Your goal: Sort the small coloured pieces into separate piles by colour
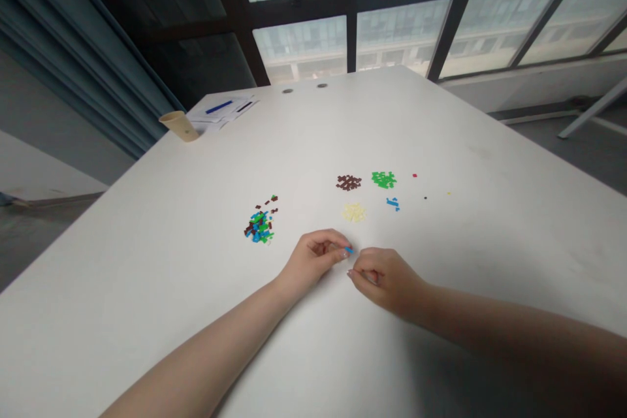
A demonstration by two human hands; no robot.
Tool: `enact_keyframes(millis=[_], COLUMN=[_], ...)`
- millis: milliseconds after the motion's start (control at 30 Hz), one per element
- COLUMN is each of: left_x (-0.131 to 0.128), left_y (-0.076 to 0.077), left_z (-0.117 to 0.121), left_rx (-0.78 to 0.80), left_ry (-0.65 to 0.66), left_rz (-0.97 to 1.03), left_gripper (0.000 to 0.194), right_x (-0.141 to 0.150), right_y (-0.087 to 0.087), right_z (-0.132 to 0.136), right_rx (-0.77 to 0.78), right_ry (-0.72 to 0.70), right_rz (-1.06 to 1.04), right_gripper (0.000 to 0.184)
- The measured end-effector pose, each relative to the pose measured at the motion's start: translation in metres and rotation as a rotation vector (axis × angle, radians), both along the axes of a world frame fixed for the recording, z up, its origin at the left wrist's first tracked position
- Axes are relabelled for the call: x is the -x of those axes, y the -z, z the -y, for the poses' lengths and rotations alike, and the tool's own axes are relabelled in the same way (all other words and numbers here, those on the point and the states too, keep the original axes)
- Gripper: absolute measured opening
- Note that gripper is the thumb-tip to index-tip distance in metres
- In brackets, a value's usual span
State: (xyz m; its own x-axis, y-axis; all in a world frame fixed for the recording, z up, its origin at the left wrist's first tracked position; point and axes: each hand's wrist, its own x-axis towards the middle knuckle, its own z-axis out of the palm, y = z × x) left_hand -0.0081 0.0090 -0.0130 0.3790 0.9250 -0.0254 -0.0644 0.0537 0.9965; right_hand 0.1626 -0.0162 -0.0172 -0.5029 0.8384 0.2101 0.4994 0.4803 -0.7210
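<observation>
My left hand [316, 258] rests on the white table [171, 261] with its fingers pinched on a tiny blue piece [348, 250]. Right beside it my right hand [385, 277] is curled closed, fingertips close to that piece; whether it holds anything is hidden. A mixed pile of small blue, green and brown pieces [259, 225] lies to the left of my hands. Ahead lie sorted heaps: pale yellow [353, 211], brown [349, 182], green [383, 179] and a few blue pieces [392, 203].
Single red [414, 176], dark [425, 197] and yellow [448, 193] bits lie to the right of the heaps. A paper cup [180, 125] and papers with a blue pen [221, 108] sit at the far left corner. Large windows stand behind the table.
</observation>
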Motion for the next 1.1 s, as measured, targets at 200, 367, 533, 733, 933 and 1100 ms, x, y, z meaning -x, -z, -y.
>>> enact_keyframes(millis=[200, 367, 533, 733, 933, 1100], left_x=[-0.001, 0.000, 0.001, 0.000, 0.000, -0.001], left_y=[-0.003, -0.004, -0.002, 0.000, 0.001, 0.002], left_z=[-0.001, -0.001, -0.001, -0.001, 0.000, 0.000], left_rx=[-0.012, 0.012, 0.017, 0.023, 0.006, 0.025], left_ry=[-0.022, -0.024, 0.009, 0.066, 0.035, 0.056], left_rz=[0.002, -0.003, 0.029, 0.055, -0.078, -0.156], left_gripper=[0.010, 0.011, 0.007, 0.006, 0.012, 0.016], right_x=[0.000, 0.000, -0.002, -0.004, -0.006, -0.035], right_y=[0.000, -0.003, -0.007, -0.004, -0.011, -0.028], right_z=[0.000, 0.001, 0.000, -0.003, -0.008, -0.043], right_rx=[-0.009, -0.047, -0.099, -0.130, -0.189, -0.248], right_ry=[0.038, 0.098, 0.215, 0.167, 0.182, 0.363], right_rz=[-0.042, -0.106, -0.212, -0.201, -0.162, 0.015], right_gripper=[0.034, 0.022, 0.011, 0.004, 0.008, 0.012])
